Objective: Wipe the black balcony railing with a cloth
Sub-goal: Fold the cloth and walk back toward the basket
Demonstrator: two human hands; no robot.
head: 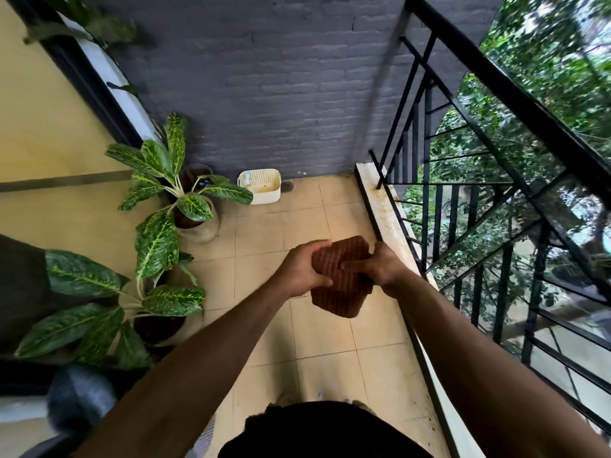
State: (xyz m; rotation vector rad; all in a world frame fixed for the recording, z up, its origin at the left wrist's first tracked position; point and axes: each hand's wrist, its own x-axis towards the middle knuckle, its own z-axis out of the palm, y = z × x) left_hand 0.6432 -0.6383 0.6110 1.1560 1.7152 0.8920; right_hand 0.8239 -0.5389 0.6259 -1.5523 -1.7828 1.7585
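We face the grey brick wall [281, 77] at the end of the balcony, with the black railing [515, 104] running along our right side over a pale ledge [383, 200] and green trees beyond it. Beige floor tiles [330, 342] stretch below us. Two leafy potted plants [155, 239] stand on the left, and a small cream basket [261, 186] sits against the wall. The reddish-brown ribbed cloth [344, 279], apparently folded, hangs over the tiles just left of the ledge, apart from the railing. Our left hand [301, 272] grips its left edge with curled fingers, and our right hand [380, 269] clasps the right edge, one finger laid across the fabric.
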